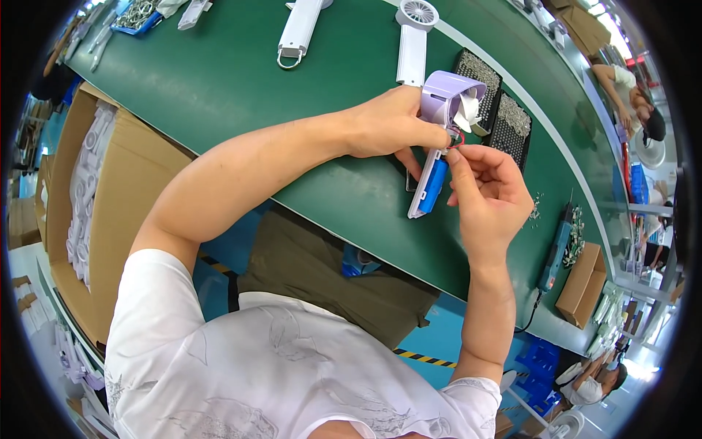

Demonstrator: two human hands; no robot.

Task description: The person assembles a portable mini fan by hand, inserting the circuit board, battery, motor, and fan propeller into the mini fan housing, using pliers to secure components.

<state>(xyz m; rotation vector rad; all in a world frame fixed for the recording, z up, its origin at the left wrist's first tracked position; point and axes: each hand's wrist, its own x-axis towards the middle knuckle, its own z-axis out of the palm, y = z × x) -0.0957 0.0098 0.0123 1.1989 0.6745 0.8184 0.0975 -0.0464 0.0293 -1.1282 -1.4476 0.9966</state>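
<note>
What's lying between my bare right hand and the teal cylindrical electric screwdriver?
In the head view, a loose scatter of tiny silvery metal pieces lies between your right hand and the teal screwdriver.

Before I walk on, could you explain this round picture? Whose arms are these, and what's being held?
There's no machine here, just a person working bare-handed. The single picture comes from a wide fisheye camera worn on that person's head, looking down, so straight edges bend. The left hand grips a small lilac fan whose open handle shows a blue cylinder. The right hand has its fingertips at a thin red wire; whether they pinch it is too small to tell. On the green table lie white fan pieces, black trays of small parts and a teal power tool.
</note>
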